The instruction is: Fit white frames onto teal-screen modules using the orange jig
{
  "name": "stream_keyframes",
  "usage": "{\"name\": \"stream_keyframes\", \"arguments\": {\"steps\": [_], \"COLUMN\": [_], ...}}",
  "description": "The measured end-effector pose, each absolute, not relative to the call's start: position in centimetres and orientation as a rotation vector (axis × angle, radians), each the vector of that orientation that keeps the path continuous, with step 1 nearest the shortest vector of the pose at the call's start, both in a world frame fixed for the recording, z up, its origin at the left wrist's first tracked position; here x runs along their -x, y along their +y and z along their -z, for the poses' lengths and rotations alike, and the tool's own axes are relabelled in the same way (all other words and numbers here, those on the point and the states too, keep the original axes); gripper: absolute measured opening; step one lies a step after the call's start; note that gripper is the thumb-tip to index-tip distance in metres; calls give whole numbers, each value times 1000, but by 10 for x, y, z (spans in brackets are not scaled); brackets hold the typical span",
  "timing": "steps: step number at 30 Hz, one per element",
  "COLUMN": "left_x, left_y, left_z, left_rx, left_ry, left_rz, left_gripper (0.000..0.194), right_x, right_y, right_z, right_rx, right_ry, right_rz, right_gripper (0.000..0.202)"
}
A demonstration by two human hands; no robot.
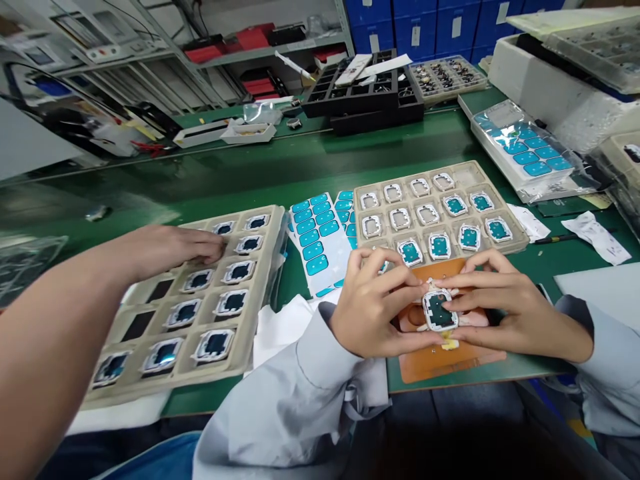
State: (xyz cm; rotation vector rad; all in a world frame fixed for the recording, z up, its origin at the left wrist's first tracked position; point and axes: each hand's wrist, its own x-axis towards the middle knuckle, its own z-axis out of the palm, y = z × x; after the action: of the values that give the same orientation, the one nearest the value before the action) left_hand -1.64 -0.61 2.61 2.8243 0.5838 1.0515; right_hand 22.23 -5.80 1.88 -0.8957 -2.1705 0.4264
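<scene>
Over the orange plate point(425, 373) is one white frame point(440, 311) with a dark green inside; whether it touches this plate, I cannot tell. The person's left hand point(377, 303) has it at the left edge, with fingers bent and the thumb below, opened only about as wide as the frame. The right hand point(510, 307) holds it from the other side, its fingers half bent, and one fingertip lies on the dark face. Just behind the orange plate stands a beige tray point(467, 175) of similar frames, some with blue-green inside. To the left of the plate there are a white cloth point(283, 327) and, farther back, sheets of blue-green stickers point(315, 233). Farther left of it lies a second tray point(261, 280), where a co-worker's hand point(203, 245) reaches in; what these curled fingers hold is hidden. Well behind the plate are black trays point(360, 93).
</scene>
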Motion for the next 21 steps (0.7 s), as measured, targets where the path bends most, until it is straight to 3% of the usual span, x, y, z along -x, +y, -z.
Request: {"name": "stream_keyframes", "arguments": {"steps": [3,7,10,13,19,21], "left_x": [17,13,7,8,44,57], "left_y": [-6,-7,-10,-8,33,49], "left_z": [-22,-18,-19,-18,-8,-2], "left_rx": [-2763,-2567,-2505,-2567,-2308,-2164], "left_ry": [623,599,460,456,1481,1866], "left_rz": [-930,-1051,-1007,-893,-1010,-892], "left_gripper": [52,51,63,79,51,55], "right_x": [-223,-223,-222,-220,-221,-223], "right_y": [-56,-54,-53,-53,-50,-48], "right_z": [-16,-12,-7,1,4,3], "right_rx": [865,847,863,830,780,768], "right_ry": [-2192,-2152,-2032,-1866,-1599,-1529], "right_rz": [-395,-352,-409,-716,-1389,-1474], "right_gripper": [18,25,38,52,64,64]}}
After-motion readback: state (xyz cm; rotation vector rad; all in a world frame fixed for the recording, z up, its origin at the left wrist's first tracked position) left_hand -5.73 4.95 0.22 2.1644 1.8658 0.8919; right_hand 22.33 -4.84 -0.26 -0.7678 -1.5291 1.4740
